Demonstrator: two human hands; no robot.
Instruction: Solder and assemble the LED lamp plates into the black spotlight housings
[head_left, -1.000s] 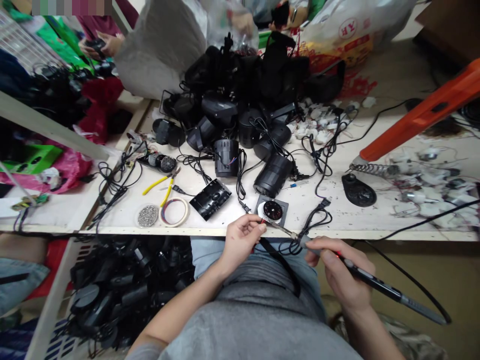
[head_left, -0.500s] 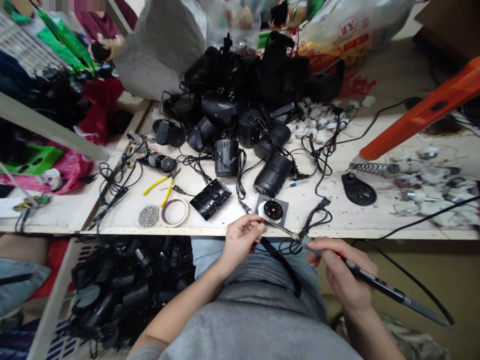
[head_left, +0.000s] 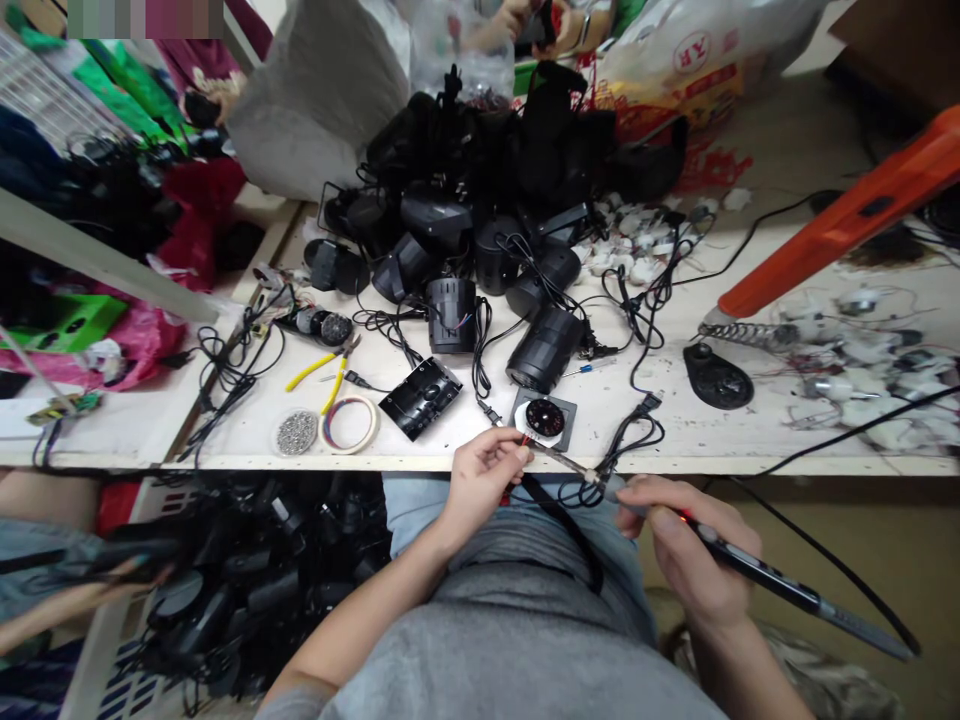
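My left hand (head_left: 484,480) sits at the table's front edge, its fingers pinching a thin metal rod (head_left: 566,462), possibly solder, and a short red wire end. Close beside those fingers lies a round dark circuit disc (head_left: 545,418) with a white rim, on a grey square plate (head_left: 568,436). My right hand (head_left: 690,530) grips a black pen-style soldering iron (head_left: 757,570), its tip held low near the far end of the rod. The iron's tip is partly hidden by my fingers.
Black lamp housings (head_left: 450,315) and cables are heaped on the white workbench (head_left: 225,440). Yellow-handled pliers (head_left: 334,370), a tape roll (head_left: 349,425), a soldering-iron stand (head_left: 716,377) and white parts lie about. A co-worker's hand (head_left: 112,565) reaches over a crate of black housings (head_left: 255,570).
My right hand and the iron have shifted slightly right. A co-worker's arm has entered at the lower left, holding something black. My left hand has barely moved.
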